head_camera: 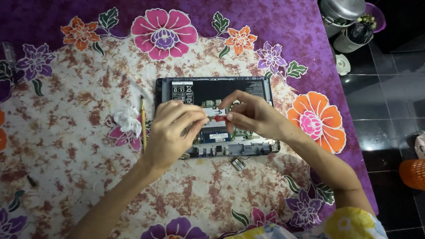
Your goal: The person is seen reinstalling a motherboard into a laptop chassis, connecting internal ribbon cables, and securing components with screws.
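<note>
Surface: a cloth (66, 146) spread flat under the hands, its middle mottled white and rust-brown, its border deep purple with large printed flowers in pink, orange and violet (one pink bloom lies above the hands, one orange bloom just right of them).

Floor (385, 110): dark glossy tiles with pale grout lines, well to the right of the hands, catching small bright reflections of light.

On the floor, upper right: a metal lidded pot (341, 11), a ribbed container (352, 37) beside it.

Right edge, lower: an orange basket (414, 173), partly cut off.
</note>
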